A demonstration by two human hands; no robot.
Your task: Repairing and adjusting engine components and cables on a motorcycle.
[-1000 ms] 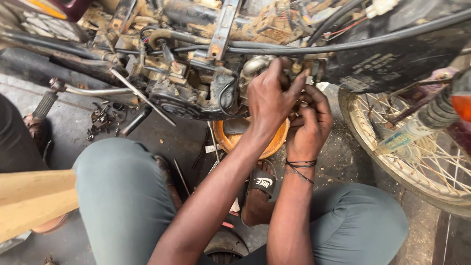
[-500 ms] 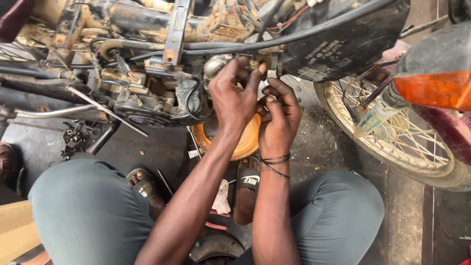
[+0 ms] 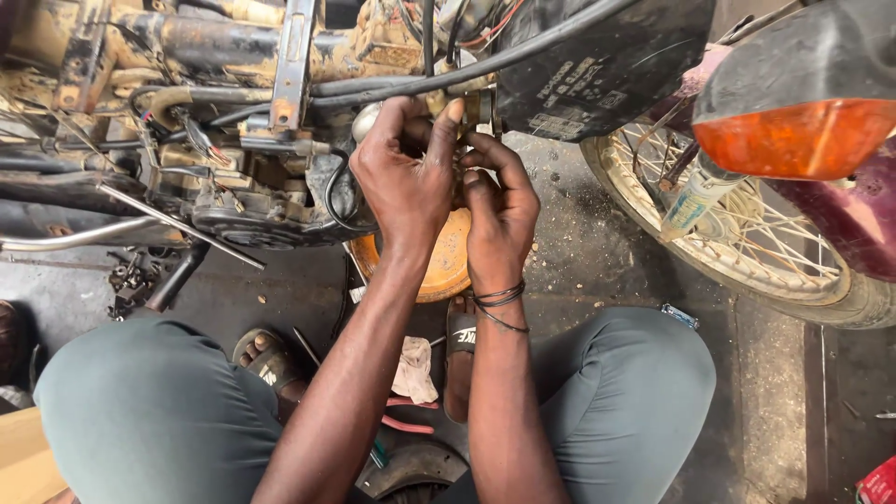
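Black cable and side cover crowd both hands; spoked wheel to the right. Left hand and right hand fingers pinch a small engine part, hidden. Orange pan on gritty concrete floor.

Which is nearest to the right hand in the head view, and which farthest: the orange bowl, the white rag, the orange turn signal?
From the right hand:
1. Orange bowl, just below the hand on the floor.
2. White rag, lower, between the knees.
3. Orange turn signal, far off at the upper right.

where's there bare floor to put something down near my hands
Bare concrete lies between your right knee and the spoked wheel. A smaller patch lies left of the orange bowl, under the engine. Between your knees it is crowded: rag, sandals, tools.
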